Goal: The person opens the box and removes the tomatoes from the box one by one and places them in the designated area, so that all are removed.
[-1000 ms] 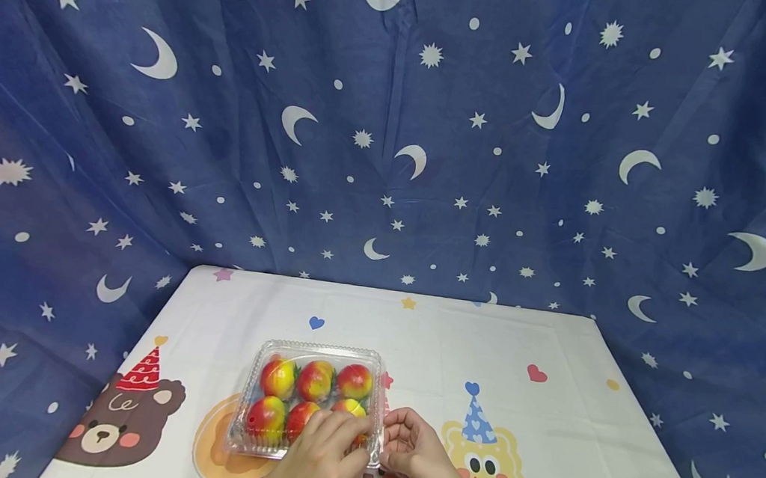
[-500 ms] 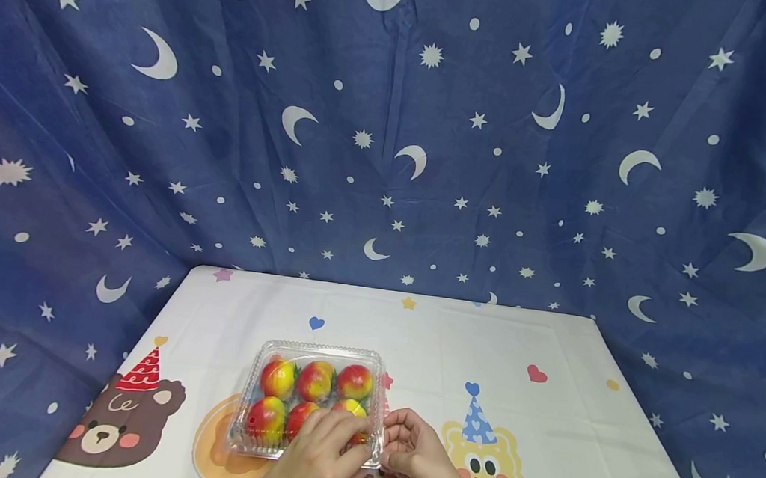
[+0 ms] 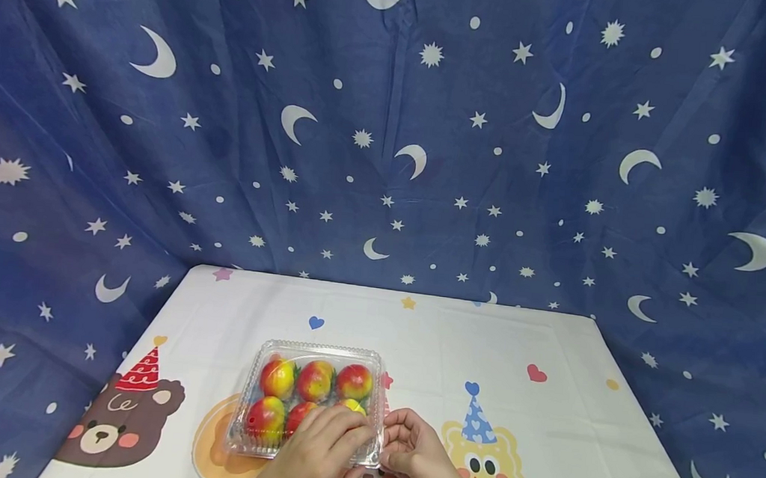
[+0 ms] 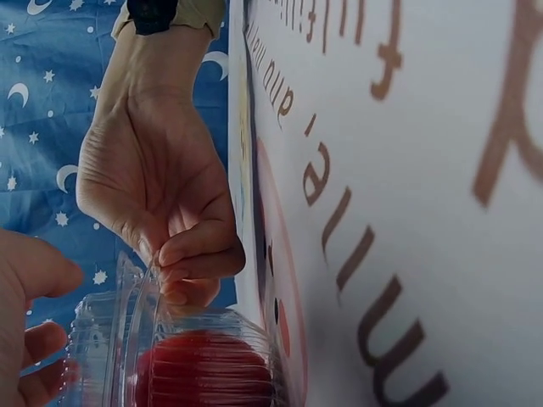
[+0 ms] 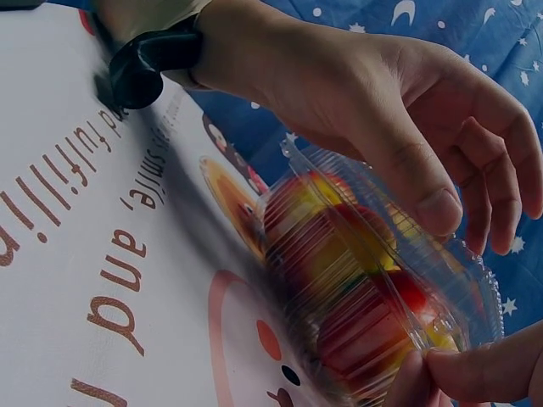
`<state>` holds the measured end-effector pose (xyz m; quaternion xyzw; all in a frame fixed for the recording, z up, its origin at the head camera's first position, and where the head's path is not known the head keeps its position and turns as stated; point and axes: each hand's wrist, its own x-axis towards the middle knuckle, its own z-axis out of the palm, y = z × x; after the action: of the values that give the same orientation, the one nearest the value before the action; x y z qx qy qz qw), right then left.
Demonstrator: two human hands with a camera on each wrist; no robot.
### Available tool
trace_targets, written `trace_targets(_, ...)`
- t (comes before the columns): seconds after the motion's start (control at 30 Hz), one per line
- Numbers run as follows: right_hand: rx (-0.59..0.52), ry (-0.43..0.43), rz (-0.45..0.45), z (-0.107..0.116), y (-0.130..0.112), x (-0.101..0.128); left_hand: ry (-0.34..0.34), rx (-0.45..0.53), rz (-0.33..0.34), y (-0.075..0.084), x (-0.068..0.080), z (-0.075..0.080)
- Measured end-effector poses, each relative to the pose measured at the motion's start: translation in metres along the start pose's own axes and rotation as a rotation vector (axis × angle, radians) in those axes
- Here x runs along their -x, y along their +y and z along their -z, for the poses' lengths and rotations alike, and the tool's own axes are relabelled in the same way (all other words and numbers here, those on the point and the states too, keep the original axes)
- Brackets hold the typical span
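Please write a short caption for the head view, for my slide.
Two hands, left hand and right hand, work at the near right corner of a clear clamshell box of red-yellow fruits.

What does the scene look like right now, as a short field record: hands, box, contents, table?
left hand: rests on top of the box lid, fingers curved over its near right part
right hand: pinches the box's right edge
box: clear plastic clamshell, lid down, on the table
fruit: six red-yellow pieces, two rows of three, one partly hidden by the left hand
table: white cloth with bear prints
backdrop: blue cloth, moons and stars
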<state>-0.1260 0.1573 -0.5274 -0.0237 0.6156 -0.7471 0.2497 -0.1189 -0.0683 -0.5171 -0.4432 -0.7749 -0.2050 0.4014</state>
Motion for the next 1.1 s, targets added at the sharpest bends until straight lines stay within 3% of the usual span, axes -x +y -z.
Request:
trace_targets(0.33, -0.005, -0.010, 0.012, 0.000, 0.000, 0.001, -0.020, 0.129, 0.063, 0.000, -0.001, 0.008)
trace_targets(0.63, -0.010, 0.014, -0.002, -0.001, -0.001, 0.000, -0.050, 0.157, 0.136, -0.002, -0.004, 0.017)
trace_targets(0.87, -0.009, 0.019, -0.005, -0.001, -0.001, 0.000, -0.015, 0.174, 0.169, -0.007, -0.005, 0.022)
trace_targets(1.1, -0.022, 0.041, -0.019, -0.001, -0.001, -0.002, -0.053, 0.222, 0.272, -0.012, -0.007, 0.031)
